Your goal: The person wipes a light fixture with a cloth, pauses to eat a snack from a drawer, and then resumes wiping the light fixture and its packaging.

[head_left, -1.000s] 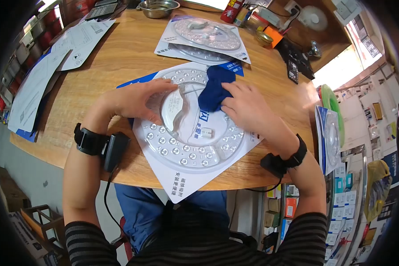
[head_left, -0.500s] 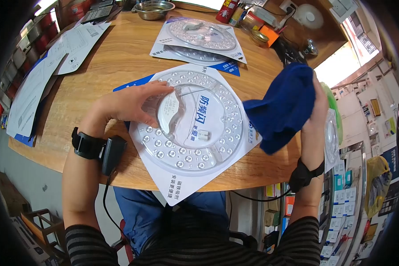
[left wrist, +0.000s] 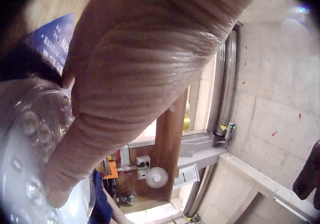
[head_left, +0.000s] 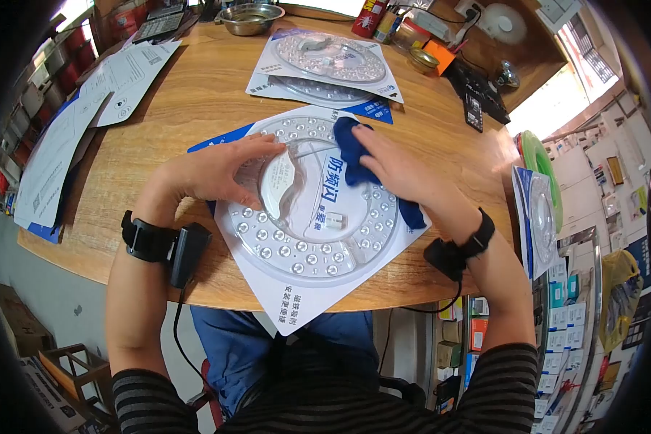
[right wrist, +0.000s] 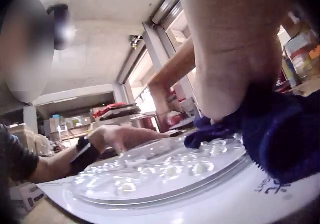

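Observation:
A round LED light panel in a clear plastic blister on a white and blue card lies before me on the table. My left hand rests on its left side, thumb and fingers spread around the white crescent-shaped part. In the left wrist view the thumb presses on the clear plastic. My right hand holds a dark blue cloth against the panel's upper right. Part of the cloth hangs out below the palm, over the card's right edge.
More packaged light panels lie stacked farther back. Printed cards lie at the left, and a metal bowl stands at the back. A remote control sits at the back right. Another packaged panel stands beyond the table's right edge.
The right hand lifted the cloth off to the right half a second ago, then brought it back onto the panel's upper right. The left hand stays in place.

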The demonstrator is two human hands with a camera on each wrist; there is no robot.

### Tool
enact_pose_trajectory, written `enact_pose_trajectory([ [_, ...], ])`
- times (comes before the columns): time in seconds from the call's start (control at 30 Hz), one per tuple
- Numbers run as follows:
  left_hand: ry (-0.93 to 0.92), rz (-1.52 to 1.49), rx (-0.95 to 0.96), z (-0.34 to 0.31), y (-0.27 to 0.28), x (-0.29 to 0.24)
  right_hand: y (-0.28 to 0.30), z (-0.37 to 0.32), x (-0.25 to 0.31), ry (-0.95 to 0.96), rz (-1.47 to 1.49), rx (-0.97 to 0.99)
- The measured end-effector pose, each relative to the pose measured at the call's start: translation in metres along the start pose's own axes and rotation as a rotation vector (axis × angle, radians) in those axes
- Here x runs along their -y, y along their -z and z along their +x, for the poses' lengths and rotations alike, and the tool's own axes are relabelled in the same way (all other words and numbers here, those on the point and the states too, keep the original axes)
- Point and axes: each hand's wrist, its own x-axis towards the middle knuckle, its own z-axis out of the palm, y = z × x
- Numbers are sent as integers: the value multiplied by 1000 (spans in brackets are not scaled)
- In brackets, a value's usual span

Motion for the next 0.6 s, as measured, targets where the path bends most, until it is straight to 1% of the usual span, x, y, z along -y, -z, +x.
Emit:
enact_pose_trajectory([
  [0.03, -24, -1, -5, 0, 1, 1, 1, 6, -4, -118, 84, -10],
  [0.07, -27, 3, -4, 1, 2, 0, 5, 7, -8, -148, 88, 39],
  [0.23, -10, -24, 19, 0, 3, -3, 17, -29, -2, -134, 86, 69],
  [0.27, -15, -25, 18, 1, 3, -3, 10, -43, -1, -75, 93, -77],
  [0.37, -16, -9, 28, 1, 2, -2, 6, -78, 6, -93, 89, -104],
  [0.47, 3, -10, 39, 1, 4, -9, 2, -110, 24, -104, 84, -123],
  [0.53, 94, -18, 46, 1, 4, -13, 0, -126, 39, -100, 78, -112],
  [0.57, 93, -10, 50, 1, 4, -14, 1, -132, 47, -102, 81, -121],
  [0.6, 89, 2, 47, 2, 4, -13, 2, -138, 55, -55, 102, -122],
])
